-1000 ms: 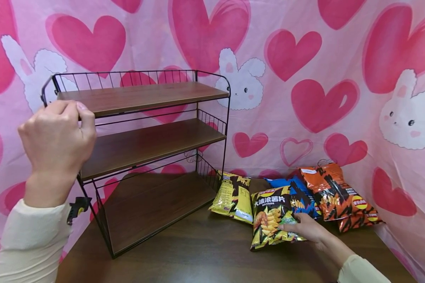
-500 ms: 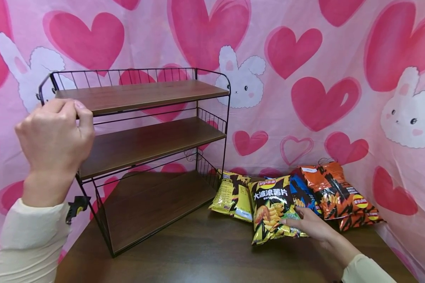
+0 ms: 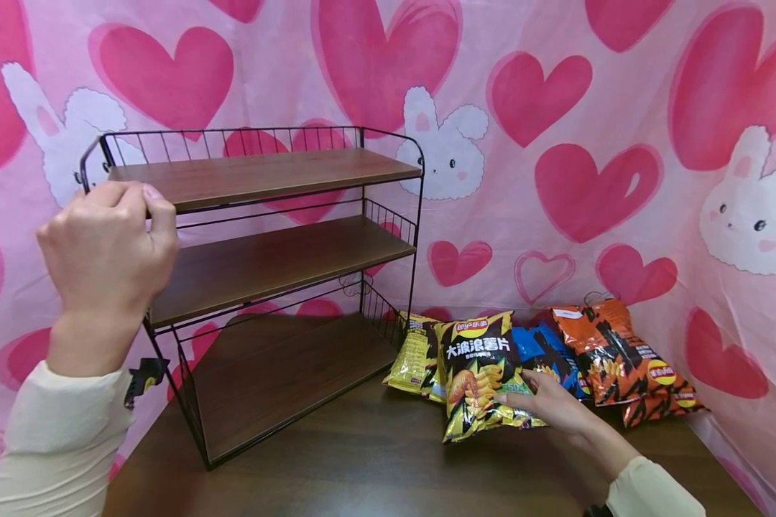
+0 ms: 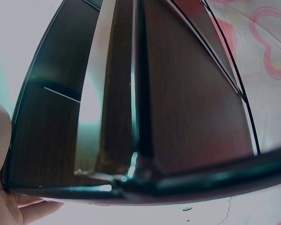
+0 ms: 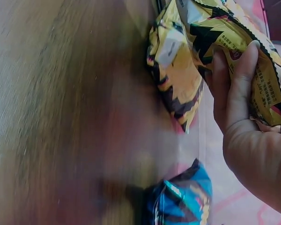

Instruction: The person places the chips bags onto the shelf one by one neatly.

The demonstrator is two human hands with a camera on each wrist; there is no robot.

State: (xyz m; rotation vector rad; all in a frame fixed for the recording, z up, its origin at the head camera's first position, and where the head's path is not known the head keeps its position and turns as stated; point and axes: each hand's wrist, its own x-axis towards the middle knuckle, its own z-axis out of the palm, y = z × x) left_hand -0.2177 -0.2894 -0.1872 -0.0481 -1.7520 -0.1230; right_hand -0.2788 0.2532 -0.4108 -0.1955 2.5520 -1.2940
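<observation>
My left hand (image 3: pixel 110 251) grips the front left of the top shelf on a black wire rack (image 3: pixel 418 215) with three brown boards. In the left wrist view its fingers (image 4: pixel 33 206) curl at the dark frame. My right hand (image 3: pixel 550 406) holds a yellow and black bag of potato chips (image 3: pixel 475 373) by its right side, thumb on the front. From the right wrist view, its fingers (image 5: pixel 241 84) lie along the back of that bag. Behind it, another yellow chip bag (image 3: pixel 410 359) lies by the rack's right end, partly covered in the head view.
A blue chip bag (image 3: pixel 537 341) lies behind my right hand. Two orange chip bags, one upper (image 3: pixel 604 352) and one lower (image 3: pixel 662 403), are stacked at the right. The brown table (image 3: pixel 362 459) meets a pink heart-printed cloth (image 3: pixel 491 215) at the back.
My right hand has lifted the yellow and black chip bag slightly and moved it left, over more of the other yellow bag. The left hand keeps its grip on the rack.
</observation>
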